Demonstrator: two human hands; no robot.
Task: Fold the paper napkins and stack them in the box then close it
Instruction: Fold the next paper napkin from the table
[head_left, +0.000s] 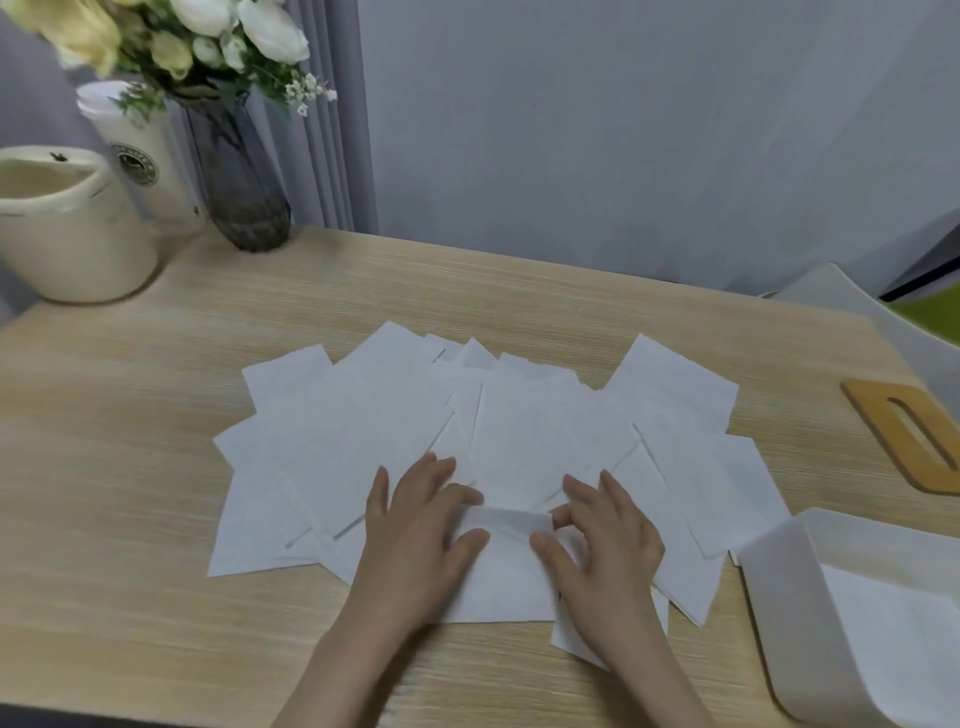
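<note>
Several white paper napkins (363, 431) lie spread in an overlapping fan across the wooden table (130, 467). The nearest napkin (506, 571) sits between my hands, its far edge lifted and curled toward me. My left hand (421, 525) lies on that napkin's left side, its fingertips at the raised edge. My right hand (602, 535) pinches the raised edge between thumb and forefinger. The white box (779, 582) stands open at the lower right with a white napkin lying flat inside. Its wooden lid (914, 436) with a slot lies on the table beyond the box.
A cream pot (67, 228), a white lidded cup (150, 161) and a dark glass vase (239, 171) of flowers stand at the table's far left corner. A white chair (852, 296) shows past the right edge.
</note>
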